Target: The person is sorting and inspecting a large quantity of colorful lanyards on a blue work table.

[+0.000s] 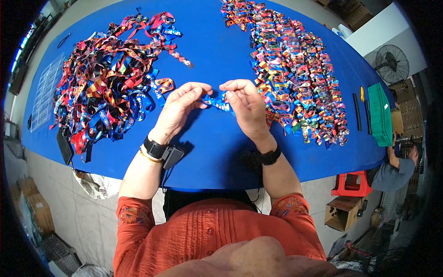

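Between my two hands, above the blue tabletop, a blue printed lanyard strap [218,102] is held, bunched into a short piece. My left hand [184,100] pinches its left end between thumb and fingers. At the other end, my right hand [244,102] grips the strap, its thumb and forefinger closed on it. A big tangled heap of loose printed straps [106,87] in red, blue, black and yellow lies to the left. To the right, many small folded straps [295,69] are laid in long rows, the nearest ones close beside my right hand.
The blue table [217,152] curves around my front. On its right stand a green plastic bin [380,115] and dark rods [357,112]. A clear divided tray [47,92] lies at far left. Beyond are a fan [391,63], a red stool [351,183] and another person's arm [394,173].
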Tool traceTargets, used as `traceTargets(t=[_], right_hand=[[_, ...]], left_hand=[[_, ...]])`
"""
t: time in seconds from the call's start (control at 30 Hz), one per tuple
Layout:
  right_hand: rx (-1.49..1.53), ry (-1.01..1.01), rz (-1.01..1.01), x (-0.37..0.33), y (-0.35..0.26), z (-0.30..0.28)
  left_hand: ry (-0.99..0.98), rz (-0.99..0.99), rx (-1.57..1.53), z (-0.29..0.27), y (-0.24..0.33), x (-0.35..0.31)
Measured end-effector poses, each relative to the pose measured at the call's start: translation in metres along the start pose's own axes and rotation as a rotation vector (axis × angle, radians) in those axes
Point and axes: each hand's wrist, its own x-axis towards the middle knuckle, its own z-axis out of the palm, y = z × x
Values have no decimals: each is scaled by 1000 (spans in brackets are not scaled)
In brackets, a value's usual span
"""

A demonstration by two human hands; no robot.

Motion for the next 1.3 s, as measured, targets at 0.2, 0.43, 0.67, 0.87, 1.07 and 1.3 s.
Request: traceTargets(t=[0.2,0.43,0.67,0.87,1.07,1.3], right_hand=[[-11,-2,86,-2,6,-1],[-34,20,173,-1,9,0],[-24,30,245,1,10,-2],[-50,-41,259,0,12,-8],[-185,-43,284,-1,10,-11],[-249,-71,189,1,4,-4]], left_hand=[[-118,-63,104,6,-5,-4],[-108,-120,311,7,1,-7],[-125,-122,337,-4,-3,-4],[-138,-103,191,-5,-3,-3],[-88,-76,165,-1,-4,-3],[-140,-148,169,-9,-6,-3]])
